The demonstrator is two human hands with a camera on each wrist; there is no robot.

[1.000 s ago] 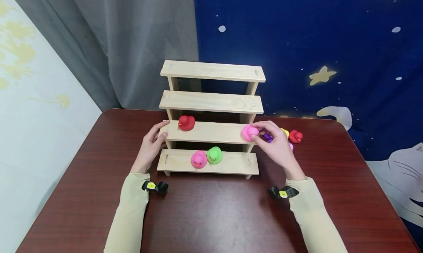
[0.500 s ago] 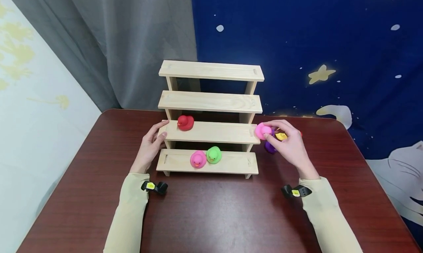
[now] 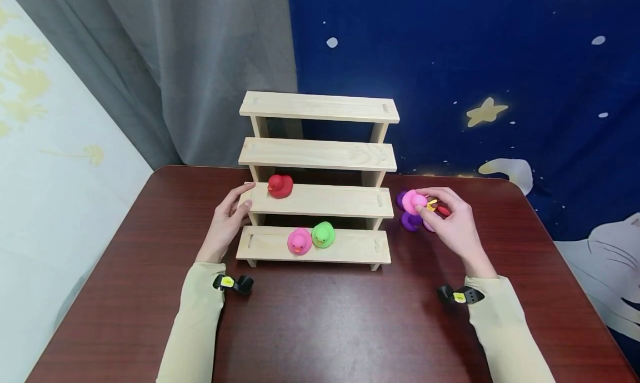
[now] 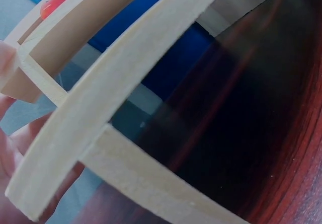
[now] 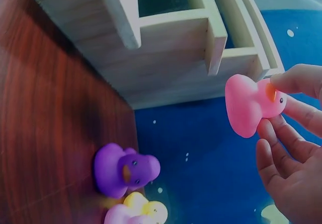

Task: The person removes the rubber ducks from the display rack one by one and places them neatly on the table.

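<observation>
The fingers of my right hand [image 3: 454, 223] clamp the pink duck [image 3: 411, 202] by its head, right of the shelf [image 3: 320, 156]. I judge it light, squeezable, maybe slippery (its body offers broader hold). My left hand [image 3: 226, 224] grips the shelf's left end.

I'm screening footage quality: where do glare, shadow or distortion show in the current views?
Head: pale glare on the table; soft shadow beside the right sleeve. Left wrist: the wooden shelf bows, probably lens distortion; the area beneath is nearly black, and the picture looks hazy. Right wrist: dim overall, but the pink duck in the right hand looks fairly sharp.
</observation>
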